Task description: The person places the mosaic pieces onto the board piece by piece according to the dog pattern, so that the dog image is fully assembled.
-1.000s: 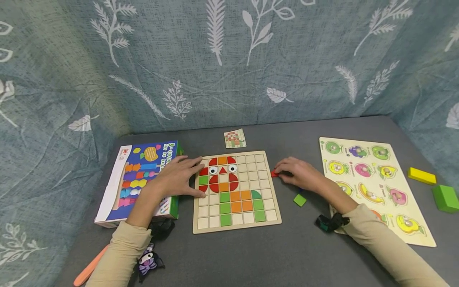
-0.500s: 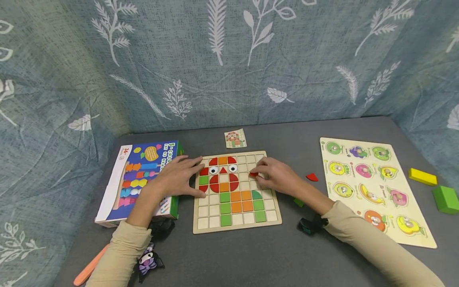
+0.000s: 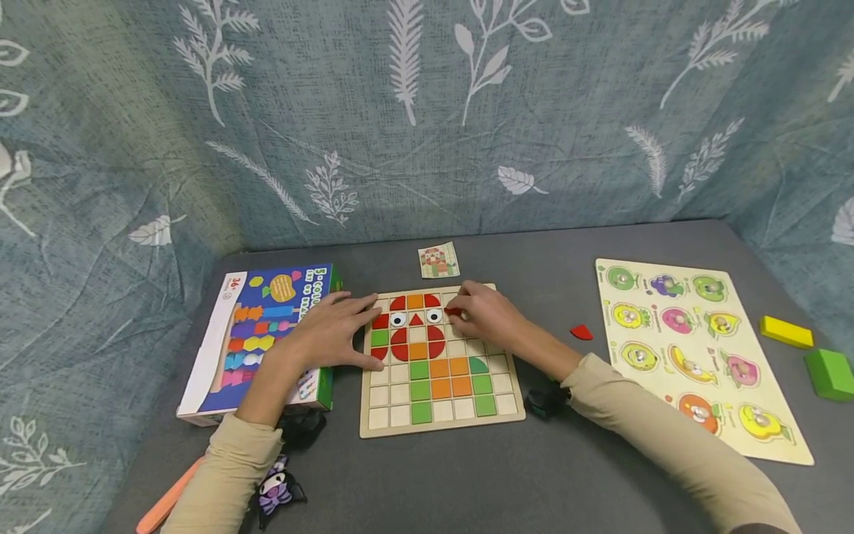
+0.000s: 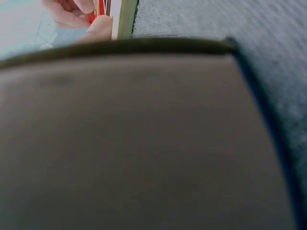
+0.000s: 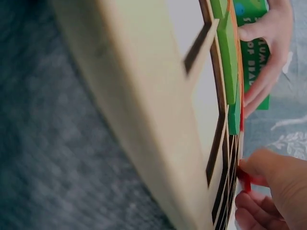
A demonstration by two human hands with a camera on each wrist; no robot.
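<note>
A wooden grid board [image 3: 440,426] holds red, orange and green tiles and two eye tiles in an animal-like picture. My left hand [image 3: 336,330] rests at the board's left edge, fingers spread, thumb at the rim. Over the upper right part of the board, just right of the right eye tile [image 3: 434,316], my right hand [image 3: 490,315] pinches a small red tile [image 5: 247,181] between thumb and fingers. The fingers hide most of that tile. A red rounded tile [image 3: 581,332] lies on the table right of the board.
Behind the board lies a small picture card [image 3: 438,260]. A boxed bead toy [image 3: 267,297] stands left, a fruit puzzle board [image 3: 707,356] right. Further right are a yellow block [image 3: 786,331] and a green block [image 3: 829,374]. A purple-black character trinket [image 3: 275,489] lies near the left sleeve.
My right hand has picked up a red tile beside the board and carried it left over the grid, near the right eye. The right forearm now covers the loose green tile. My left hand stays put.
</note>
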